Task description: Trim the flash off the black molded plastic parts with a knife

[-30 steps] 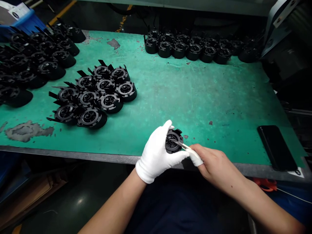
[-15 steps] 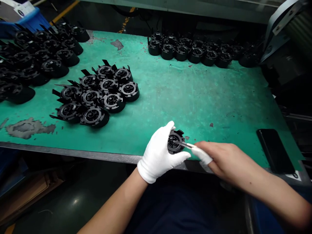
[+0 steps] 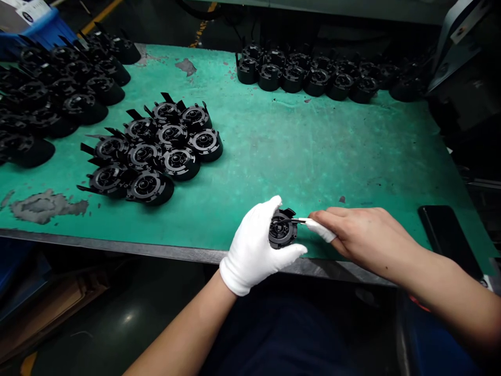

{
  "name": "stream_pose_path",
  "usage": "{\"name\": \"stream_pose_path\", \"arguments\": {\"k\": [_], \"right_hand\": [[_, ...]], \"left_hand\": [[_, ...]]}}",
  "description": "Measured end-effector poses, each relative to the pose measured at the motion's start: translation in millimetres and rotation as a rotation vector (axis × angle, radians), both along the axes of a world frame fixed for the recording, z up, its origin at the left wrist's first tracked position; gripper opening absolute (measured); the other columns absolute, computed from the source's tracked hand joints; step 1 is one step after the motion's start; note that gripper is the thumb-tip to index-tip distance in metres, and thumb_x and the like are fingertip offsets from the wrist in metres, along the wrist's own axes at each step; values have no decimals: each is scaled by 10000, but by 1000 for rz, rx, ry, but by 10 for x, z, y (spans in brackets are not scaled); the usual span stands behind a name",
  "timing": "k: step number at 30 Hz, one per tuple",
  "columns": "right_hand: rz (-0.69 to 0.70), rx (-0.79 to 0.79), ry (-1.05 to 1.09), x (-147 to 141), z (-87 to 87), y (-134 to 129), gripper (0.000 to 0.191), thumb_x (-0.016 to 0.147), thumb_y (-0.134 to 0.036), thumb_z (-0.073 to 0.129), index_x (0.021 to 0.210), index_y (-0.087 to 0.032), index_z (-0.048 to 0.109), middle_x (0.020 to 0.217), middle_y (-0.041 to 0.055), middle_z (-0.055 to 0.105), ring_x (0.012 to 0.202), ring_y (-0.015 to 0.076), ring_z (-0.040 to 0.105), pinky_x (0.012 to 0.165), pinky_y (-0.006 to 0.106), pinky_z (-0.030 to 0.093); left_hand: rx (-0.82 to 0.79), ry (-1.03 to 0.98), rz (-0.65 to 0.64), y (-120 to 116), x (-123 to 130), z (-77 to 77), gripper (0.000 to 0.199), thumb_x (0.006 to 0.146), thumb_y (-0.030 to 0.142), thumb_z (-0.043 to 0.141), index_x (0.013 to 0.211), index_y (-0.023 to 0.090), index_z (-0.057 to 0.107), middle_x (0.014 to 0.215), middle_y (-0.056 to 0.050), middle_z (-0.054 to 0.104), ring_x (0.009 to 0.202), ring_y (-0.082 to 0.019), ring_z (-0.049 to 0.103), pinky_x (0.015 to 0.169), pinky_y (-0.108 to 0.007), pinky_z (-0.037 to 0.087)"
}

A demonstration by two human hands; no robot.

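Note:
A round black plastic part (image 3: 282,230) with ringed ribs on its face sits at the front edge of the green table. My left hand (image 3: 256,243), in a white glove, is wrapped round its left side, with the thumb along the near side. My right hand (image 3: 350,227) is bare apart from a white cover on the thumb. Pinched in its fingers is a slim tool (image 3: 298,221) with a thin metal shaft. The tool's tip lies over the upper face of the black part; exact contact cannot be made out.
Several similar black parts (image 3: 172,134) stand grouped left of centre, with more (image 3: 84,107) at the far left and a row (image 3: 295,78) along the back. A black phone (image 3: 448,237) lies at the right. A blue bin (image 3: 52,26) is at the upper left.
My right hand has shifted slightly up with the slim tool, whose tip went from the part's centre towards its upper rim. My left hand keeps its hold. The view has tilted a little.

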State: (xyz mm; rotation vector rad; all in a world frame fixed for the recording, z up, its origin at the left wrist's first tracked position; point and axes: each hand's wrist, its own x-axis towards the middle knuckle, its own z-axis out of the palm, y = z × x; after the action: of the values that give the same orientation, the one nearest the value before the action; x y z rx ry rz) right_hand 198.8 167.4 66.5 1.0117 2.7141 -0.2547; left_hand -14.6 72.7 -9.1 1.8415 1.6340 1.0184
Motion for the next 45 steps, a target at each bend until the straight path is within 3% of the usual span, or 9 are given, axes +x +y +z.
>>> {"name": "stream_pose_path", "arguments": {"k": [8,13,17,21,28,31,36,40,45], "right_hand": [[-85,-294,59,145,-113,-333,338,877,-127,461,1132,-269,630,923,33,754,806,228,712,628,290,442],[-214,-269,205,144,-142,-508,335,933,-175,428,1199,-278,605,1030,33,748,862,232,710,714,323,484],[-249,-193,173,118,-204,-587,348,900,-152,436,1186,-255,606,1022,59,744,878,258,705,716,332,467],[-249,-333,159,50,-219,-595,360,876,-109,422,1162,-233,602,909,49,734,817,235,690,652,295,416],[-194,-435,172,60,-122,-430,243,852,-83,448,913,-228,633,765,20,701,702,200,643,600,283,324],[-301,-534,409,27,-195,-497,221,937,-187,444,1001,-258,643,846,1,714,756,190,644,647,271,379],[-612,-530,757,-231,-429,-620,181,995,-314,386,1006,-230,546,781,-9,639,685,176,586,613,268,428],[-463,-447,682,-151,-396,-454,255,914,-176,437,1088,-241,612,868,-11,697,742,176,631,653,275,458],[-223,-270,438,221,-280,-449,444,904,-156,453,1310,-262,600,1276,25,697,1096,237,674,902,364,517]], "left_hand": [[0,-1,4,-2,2,27,932,759,612,745,1466,162,338,1431,-172,528,1356,-326,495,1151,-509,412],[-8,0,15,1,3,25,925,751,626,744,1458,165,365,1458,-168,510,1374,-330,481,1158,-508,409],[-28,12,31,-8,18,40,906,765,623,730,1455,157,374,1473,-159,499,1378,-314,479,1170,-486,402],[-45,18,57,-29,43,69,905,765,636,725,1454,161,381,1476,-148,500,1372,-302,490,1174,-454,406],[-74,-16,79,-12,44,82,929,727,634,761,1457,194,392,1473,-134,509,1350,-307,517,1161,-455,426],[-106,-66,195,-126,153,86,934,761,593,755,1497,202,336,1511,-139,466,1388,-311,474,1178,-467,406],[-163,-29,340,-623,505,174,921,914,435,621,1583,200,32,1653,-159,156,1518,-339,215,1226,-533,306],[-246,-14,304,-836,525,290,963,895,420,637,1582,206,-3,1659,-147,129,1527,-327,188,1231,-531,297],[-219,-116,205,-498,181,254,1055,806,502,734,1573,188,80,1648,-154,172,1527,-312,201,1251,-497,252]]}}
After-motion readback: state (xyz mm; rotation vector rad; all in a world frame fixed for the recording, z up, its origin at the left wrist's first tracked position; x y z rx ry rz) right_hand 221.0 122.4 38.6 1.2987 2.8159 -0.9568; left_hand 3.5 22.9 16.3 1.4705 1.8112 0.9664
